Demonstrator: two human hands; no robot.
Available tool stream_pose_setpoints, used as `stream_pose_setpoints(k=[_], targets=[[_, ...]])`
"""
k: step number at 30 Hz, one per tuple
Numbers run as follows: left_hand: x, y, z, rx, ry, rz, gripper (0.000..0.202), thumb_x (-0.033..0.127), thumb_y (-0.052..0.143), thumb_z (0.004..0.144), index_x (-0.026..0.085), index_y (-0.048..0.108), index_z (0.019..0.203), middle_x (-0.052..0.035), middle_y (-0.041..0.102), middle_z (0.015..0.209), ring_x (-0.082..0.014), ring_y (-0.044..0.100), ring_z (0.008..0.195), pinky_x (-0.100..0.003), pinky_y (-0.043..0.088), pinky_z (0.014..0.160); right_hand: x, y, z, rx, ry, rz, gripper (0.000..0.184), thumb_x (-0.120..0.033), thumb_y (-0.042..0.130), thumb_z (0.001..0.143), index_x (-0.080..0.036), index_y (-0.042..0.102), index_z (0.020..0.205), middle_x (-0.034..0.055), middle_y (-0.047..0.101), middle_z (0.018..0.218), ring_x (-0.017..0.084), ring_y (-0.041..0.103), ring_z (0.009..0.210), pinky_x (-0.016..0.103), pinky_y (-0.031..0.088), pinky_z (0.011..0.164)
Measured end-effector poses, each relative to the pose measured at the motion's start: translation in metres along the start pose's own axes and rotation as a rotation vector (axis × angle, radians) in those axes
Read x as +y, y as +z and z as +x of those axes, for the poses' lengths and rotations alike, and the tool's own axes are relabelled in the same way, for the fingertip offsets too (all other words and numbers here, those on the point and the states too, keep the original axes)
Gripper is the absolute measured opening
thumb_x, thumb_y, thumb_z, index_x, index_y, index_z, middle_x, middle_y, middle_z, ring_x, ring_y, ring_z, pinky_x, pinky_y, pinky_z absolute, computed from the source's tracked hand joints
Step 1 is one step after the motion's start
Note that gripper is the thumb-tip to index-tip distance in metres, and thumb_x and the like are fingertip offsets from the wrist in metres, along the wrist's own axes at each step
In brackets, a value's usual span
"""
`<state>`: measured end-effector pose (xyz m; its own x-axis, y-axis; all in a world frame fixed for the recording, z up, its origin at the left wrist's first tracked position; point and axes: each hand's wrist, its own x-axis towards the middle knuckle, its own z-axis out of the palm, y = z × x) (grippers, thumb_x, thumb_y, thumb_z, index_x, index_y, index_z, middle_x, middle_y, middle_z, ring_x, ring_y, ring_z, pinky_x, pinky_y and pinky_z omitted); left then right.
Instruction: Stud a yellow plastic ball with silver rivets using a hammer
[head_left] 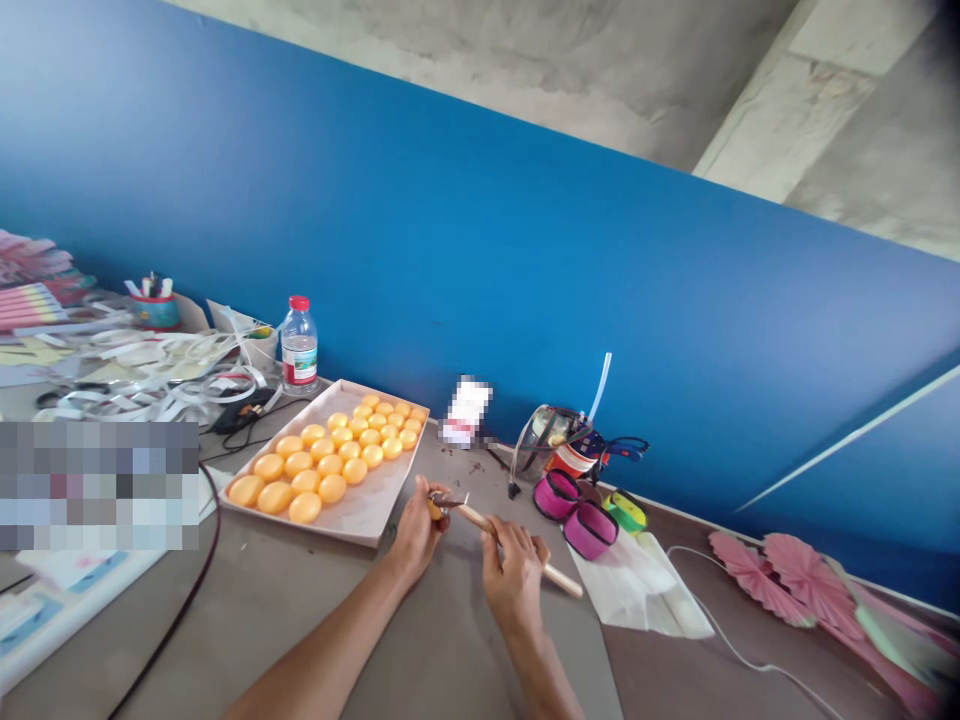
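Beside the tray [377, 492], our left hand [417, 527] pinches a yellow piece [434, 509], our right hand [516, 572] a stick [562, 581]; a slip could scratch it.

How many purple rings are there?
2. The back purple ring and the front purple ring, a little to its right, are both beyond and to the right of the right hand. Others could be hidden behind them.
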<state>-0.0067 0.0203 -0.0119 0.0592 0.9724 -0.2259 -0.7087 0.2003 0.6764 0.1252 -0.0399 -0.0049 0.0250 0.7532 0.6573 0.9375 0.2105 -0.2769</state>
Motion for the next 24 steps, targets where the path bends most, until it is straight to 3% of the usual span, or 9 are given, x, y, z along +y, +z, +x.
stream_pose_setpoints(k=[5,10,14,16,19,24], targets=[[0.0048,0.0024,-0.0035,-0.024,-0.056,-0.064,0.039,0.051,0.057,0.071,0.015,0.054,0.083,0.0001,0.056,0.06,-0.0116,0.054,0.051,-0.024,0.04,0.05,0.0015,-0.0005,-0.0005,0.02,0.007,-0.012,0.024,-0.026,0.039,0.087,-0.02,0.061,0.093,0.0039,0.065,0.081,0.016,0.056,0.075,0.032,0.029,0.076],[0.0076,0.0065,-0.0064,0.008,-0.035,-0.007,0.041,0.046,0.06,0.069,0.017,0.052,0.096,0.0044,0.05,0.059,-0.0082,0.049,0.045,-0.021,0.034,0.044,0.0045,0.0001,-0.0024,0.1,0.021,0.014,0.025,-0.029,0.039,0.088,-0.019,0.059,0.1,0.0064,0.064,0.087,0.018,0.055,0.079,0.035,0.028,0.081],[0.0064,0.0053,-0.0036,0.034,-0.033,0.037,0.039,0.048,0.06,0.068,0.014,0.053,0.087,0.0034,0.049,0.058,-0.0067,0.045,0.042,-0.02,0.03,0.042,0.0043,0.0006,-0.0027,0.046,0.026,0.007,0.022,-0.027,0.04,0.087,-0.019,0.06,0.094,0.0049,0.065,0.083,0.018,0.055,0.076,0.035,0.028,0.08],[0.0044,0.0032,-0.0021,0.014,-0.018,0.053,0.04,0.051,0.058,0.07,0.013,0.053,0.082,0.0023,0.05,0.057,-0.0066,0.044,0.042,-0.02,0.029,0.041,0.0031,-0.0006,-0.0021,0.084,0.026,0.013,0.023,-0.028,0.04,0.087,-0.019,0.06,0.094,0.0058,0.065,0.084,0.018,0.055,0.077,0.035,0.028,0.08],[0.0016,0.0006,-0.0005,-0.025,0.031,0.071,0.042,0.054,0.054,0.071,0.014,0.054,0.082,0.0016,0.052,0.059,-0.0073,0.045,0.043,-0.021,0.03,0.042,0.001,-0.0026,-0.0013,0.123,0.03,0.02,0.025,-0.029,0.039,0.088,-0.018,0.059,0.098,0.0073,0.065,0.086,0.019,0.055,0.078,0.035,0.029,0.08],[0.0018,0.0013,-0.0007,-0.003,0.027,0.089,0.045,0.057,0.056,0.068,0.014,0.054,0.079,0.0028,0.05,0.056,-0.0065,0.042,0.042,-0.02,0.029,0.042,0.0003,-0.0031,-0.0017,0.07,0.024,-0.013,0.023,-0.029,0.04,0.087,-0.019,0.06,0.092,0.0054,0.065,0.081,0.018,0.056,0.075,0.034,0.028,0.079]])
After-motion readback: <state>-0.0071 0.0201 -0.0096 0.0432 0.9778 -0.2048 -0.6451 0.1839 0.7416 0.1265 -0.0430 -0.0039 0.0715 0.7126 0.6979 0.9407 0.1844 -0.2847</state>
